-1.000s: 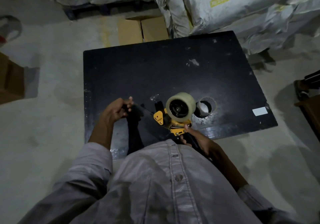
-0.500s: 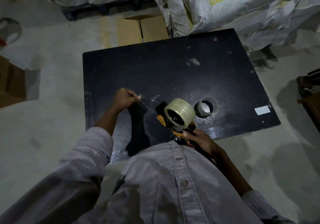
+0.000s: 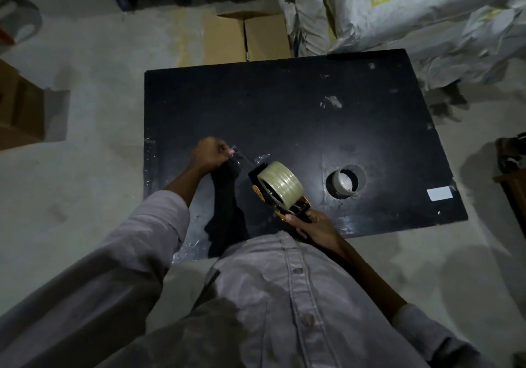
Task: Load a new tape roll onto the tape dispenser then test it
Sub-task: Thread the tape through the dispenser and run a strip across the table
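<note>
Left hand (image 3: 212,153) pinched closed, arm stretched forward; right hand (image 3: 314,225) fisted (fingers curled tight) near the torso

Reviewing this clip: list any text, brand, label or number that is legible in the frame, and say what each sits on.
No text can be read.
Sack: yellow-green printed band and mark, letters too blurred to read.
White label on the black table: looks blank.
Tape dispenser: yellow body, no legible brand.
Tape roll: clear, no printing visible.
Cardboard boxes: no markings visible.
</note>
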`<state>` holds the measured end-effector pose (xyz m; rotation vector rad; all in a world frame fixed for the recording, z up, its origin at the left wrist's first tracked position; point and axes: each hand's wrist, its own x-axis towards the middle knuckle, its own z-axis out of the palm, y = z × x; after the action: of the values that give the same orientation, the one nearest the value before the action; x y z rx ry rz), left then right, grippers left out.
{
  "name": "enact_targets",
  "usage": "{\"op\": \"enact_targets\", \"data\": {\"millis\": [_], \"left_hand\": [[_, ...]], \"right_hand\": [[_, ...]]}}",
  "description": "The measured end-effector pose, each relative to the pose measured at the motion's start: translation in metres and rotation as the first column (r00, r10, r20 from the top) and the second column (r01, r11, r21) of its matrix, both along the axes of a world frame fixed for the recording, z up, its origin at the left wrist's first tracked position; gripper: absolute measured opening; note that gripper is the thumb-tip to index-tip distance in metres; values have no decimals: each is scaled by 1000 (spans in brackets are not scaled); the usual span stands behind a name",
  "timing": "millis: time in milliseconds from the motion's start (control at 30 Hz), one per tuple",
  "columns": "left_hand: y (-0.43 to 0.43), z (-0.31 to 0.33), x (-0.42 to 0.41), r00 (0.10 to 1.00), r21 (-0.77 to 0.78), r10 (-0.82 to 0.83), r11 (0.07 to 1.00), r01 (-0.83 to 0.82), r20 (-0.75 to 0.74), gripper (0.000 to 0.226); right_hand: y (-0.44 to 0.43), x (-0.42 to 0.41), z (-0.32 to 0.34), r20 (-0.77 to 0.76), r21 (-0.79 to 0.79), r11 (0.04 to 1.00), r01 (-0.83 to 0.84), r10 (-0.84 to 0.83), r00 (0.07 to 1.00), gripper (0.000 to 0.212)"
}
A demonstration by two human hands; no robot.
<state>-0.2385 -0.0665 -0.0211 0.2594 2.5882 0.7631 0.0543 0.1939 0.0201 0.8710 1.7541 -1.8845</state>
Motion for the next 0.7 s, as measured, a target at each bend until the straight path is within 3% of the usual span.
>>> {"op": "enact_targets", "data": {"millis": [200,300,400,467,533,600,700], "left_hand": [[-6,-9,-8,991,-72,-46,997,37,-129,29],[-7,-25,-1,996,-5,-2,1000,2,-85,27],[-7,-33,3,992,17,63,998,-61,-108,28],[-7,-33,1,980,-32,161,986,-166,-116,61],[-7,-30,-3,970,-106,213,968,-226,-119,84],[-7,-30,-1,974,-162,181,966,-202,-136,77],[-4,-31,13,967,-168,160,966,-195,-199,56]], "right_hand": [[-17,-1,-10,42,108,991,-74,70,997,27],[-24,2,-15,42,147,985,-92,87,995,58],[-22,5,-30,60,110,987,-118,112,992,69],[-19,7,-39,57,90,991,-98,93,994,66],[-24,3,-23,89,91,993,-75,67,994,48],[-24,4,-18,95,102,990,-101,91,991,17],[-26,5,-17,71,138,982,-129,120,990,22]]}}
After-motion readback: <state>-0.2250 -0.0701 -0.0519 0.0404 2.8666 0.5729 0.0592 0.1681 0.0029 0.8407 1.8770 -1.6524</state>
